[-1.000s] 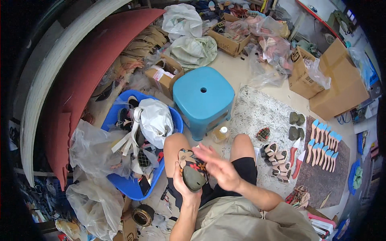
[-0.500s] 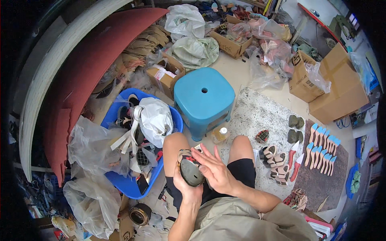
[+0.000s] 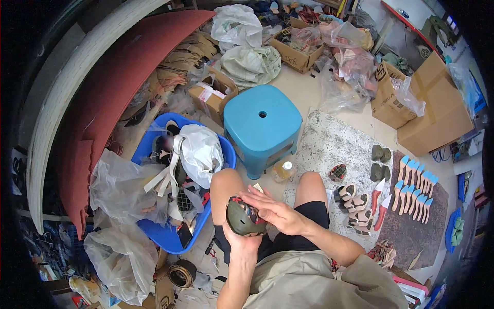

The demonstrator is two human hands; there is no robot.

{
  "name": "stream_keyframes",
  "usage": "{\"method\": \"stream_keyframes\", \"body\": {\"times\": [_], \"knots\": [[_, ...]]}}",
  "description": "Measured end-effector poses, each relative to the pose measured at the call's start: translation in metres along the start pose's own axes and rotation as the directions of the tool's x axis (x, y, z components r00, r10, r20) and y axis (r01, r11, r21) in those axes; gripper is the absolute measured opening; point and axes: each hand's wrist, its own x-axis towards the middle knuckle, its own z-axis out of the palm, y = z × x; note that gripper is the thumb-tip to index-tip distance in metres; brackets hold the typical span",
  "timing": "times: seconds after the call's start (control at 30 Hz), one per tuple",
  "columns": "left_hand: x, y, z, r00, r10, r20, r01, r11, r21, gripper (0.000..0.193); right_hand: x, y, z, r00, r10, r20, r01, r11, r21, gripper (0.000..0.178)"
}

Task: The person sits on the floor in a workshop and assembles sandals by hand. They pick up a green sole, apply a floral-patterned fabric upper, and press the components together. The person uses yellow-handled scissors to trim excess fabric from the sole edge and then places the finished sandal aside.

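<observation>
In front of my knees, my left hand (image 3: 243, 241) grips a cup-shaped olive-green shoe upper (image 3: 237, 217) from below. A red and dark patterned material shows along its far and right edges. My right hand (image 3: 280, 215) has its fingers stretched out and laid flat against the right side of that piece, its palm facing left. Just beyond the right fingertips a small pale tab (image 3: 258, 187) sticks up; what it belongs to is hidden.
A blue stool (image 3: 262, 123) stands ahead, with a bottle of yellowish liquid (image 3: 282, 171) beside it. At left is a blue tub (image 3: 154, 226) of scraps and bags. Sandals (image 3: 355, 201), red-handled knives (image 3: 382, 212), olive pieces (image 3: 380, 172) and blue-tipped insoles (image 3: 411, 203) lie at right.
The shoe upper has tilted in my left hand, showing more of its olive side. My right hand has swung down against it, its fingers now closer together and pointing further left.
</observation>
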Motion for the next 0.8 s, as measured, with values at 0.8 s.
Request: {"method": "stream_keyframes", "body": {"times": [0.8], "knots": [[0.004, 0.005, -0.004, 0.999, -0.04, -0.004, 0.04, 0.992, -0.12, 0.042, 0.001, -0.026, 0.001, 0.982, -0.18, -0.064, 0.115, 0.826, -0.552, 0.049]]}}
